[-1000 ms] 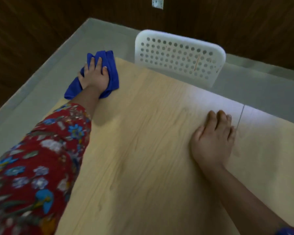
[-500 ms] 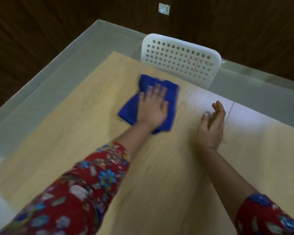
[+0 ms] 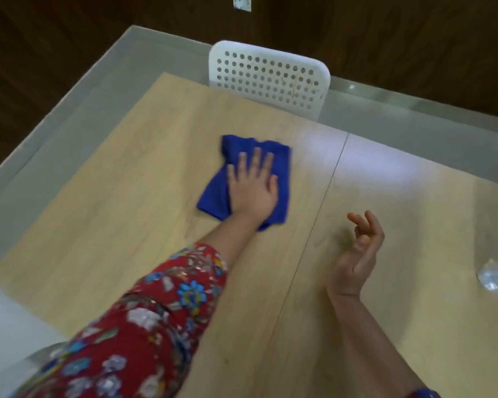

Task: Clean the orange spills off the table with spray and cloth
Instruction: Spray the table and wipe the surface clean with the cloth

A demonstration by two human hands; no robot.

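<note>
Where the head view looks down over the pale wood-grain table (image 3: 127, 225), a crumpled blue fabric cloth (image 3: 213, 196) is shown lying flat on the left panel, near the thin dark seam (image 3: 322, 202) by which the two panels are joined. The cloth is covered by the left hand (image 3: 252, 191), whose fingers are laid straight and slightly spread. Nothing is gripped, and the palm is pressed down, presumably so that the load is spread over a broad patch of fabric and the cloth is dragged rather than bunched. The edges of the hand and cloth are blurred, which is consistent with a wiping stroke.

The right hand (image 3: 357, 254) is held just above the right panel, palm turned inward, fingers loosely curled and holding nothing. It is judged to be kept clear of the wiping path.

No orange spill can be made out on the visible surface. A pale sheen is seen beyond the cloth, and whether it is moisture or glare cannot be told. At the right edge a clear, blurred object (image 3: 493, 277) is partly cut off; it may be the spray, but this cannot be confirmed. A white perforated plastic chair back (image 3: 268, 79) stands at the far edge of the table.
</note>
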